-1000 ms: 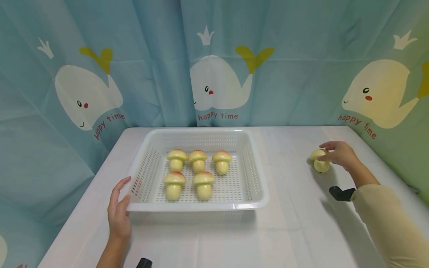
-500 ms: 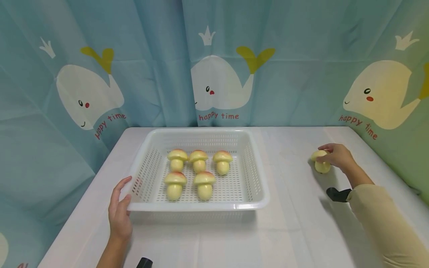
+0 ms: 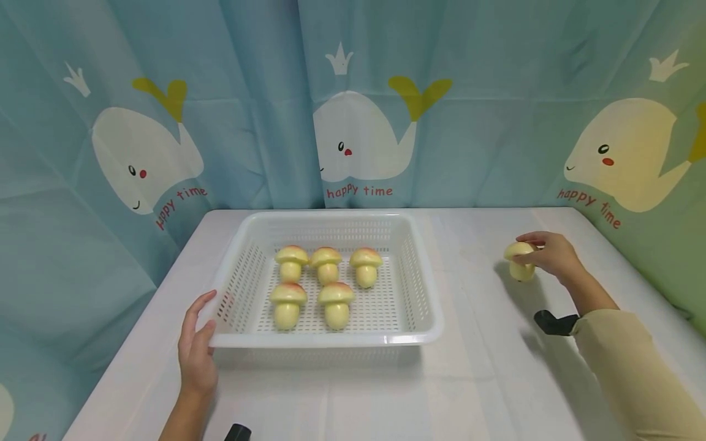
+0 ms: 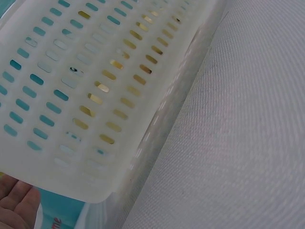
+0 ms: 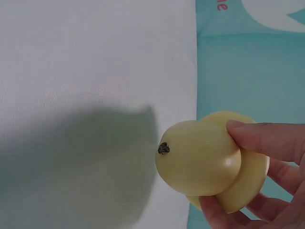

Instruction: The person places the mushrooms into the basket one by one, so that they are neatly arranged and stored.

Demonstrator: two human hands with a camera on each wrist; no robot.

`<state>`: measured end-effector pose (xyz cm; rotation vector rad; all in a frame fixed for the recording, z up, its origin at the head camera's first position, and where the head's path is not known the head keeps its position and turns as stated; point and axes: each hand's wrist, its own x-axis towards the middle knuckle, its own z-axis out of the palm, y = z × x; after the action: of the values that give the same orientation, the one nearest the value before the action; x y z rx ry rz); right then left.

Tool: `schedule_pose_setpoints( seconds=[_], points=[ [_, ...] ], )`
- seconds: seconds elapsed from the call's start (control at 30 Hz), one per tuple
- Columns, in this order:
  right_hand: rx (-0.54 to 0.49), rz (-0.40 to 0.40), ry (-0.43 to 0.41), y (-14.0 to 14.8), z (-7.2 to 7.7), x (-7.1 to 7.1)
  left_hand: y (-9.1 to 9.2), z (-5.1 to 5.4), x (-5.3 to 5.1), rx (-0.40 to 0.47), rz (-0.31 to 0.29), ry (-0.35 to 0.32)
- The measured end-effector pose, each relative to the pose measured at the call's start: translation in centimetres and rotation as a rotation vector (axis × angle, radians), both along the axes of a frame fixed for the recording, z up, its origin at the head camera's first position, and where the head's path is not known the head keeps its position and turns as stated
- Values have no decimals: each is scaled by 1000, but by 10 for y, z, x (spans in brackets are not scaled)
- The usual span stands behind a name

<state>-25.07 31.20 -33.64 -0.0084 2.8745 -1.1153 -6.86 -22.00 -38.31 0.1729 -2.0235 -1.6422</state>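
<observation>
My right hand [image 3: 551, 254] pinches a pale yellow toy mushroom [image 3: 521, 271] between thumb and fingers at the table's right side. In the right wrist view the mushroom [image 5: 198, 157] shows its rounded stem end with a dark spot, its cap behind against the fingers; its shadow lies apart on the cloth. My left hand [image 3: 197, 358] rests against the front left corner of a white perforated plastic basket [image 3: 325, 340], fingers fairly straight. Several like mushrooms [image 3: 336, 305] with reddish cap tops lie in the basket in two rows. The left wrist view shows the basket's slotted wall [image 4: 62, 109].
A white cloth [image 3: 474, 380] covers the table. Behind it and along both sides hang blue-green curtains [image 3: 265, 122] printed with whales. Black wrist camera parts [image 3: 554, 323] jut out near the right cuff.
My right hand has raised the mushroom slightly from the table and shifted it a little left, turning it more upright. The left hand and the basket have stayed put.
</observation>
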Motion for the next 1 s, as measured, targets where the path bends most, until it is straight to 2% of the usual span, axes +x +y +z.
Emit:
schedule_pose_setpoints(
  seconds=[0.33, 0.53, 0.73, 1.0],
  points=[
    [-9, 38, 36, -19, 11, 10, -3, -4, -1, 14, -23, 23],
    [1, 68, 74, -28, 17, 17, -1, -2, -1, 32, -27, 30],
    [-12, 116, 111, -37, 23, 24, -1, -2, -1, 27, -29, 36],
    [-21, 135, 155, -47, 31, 34, -2, -2, -1, 6, -23, 25]
  ],
)
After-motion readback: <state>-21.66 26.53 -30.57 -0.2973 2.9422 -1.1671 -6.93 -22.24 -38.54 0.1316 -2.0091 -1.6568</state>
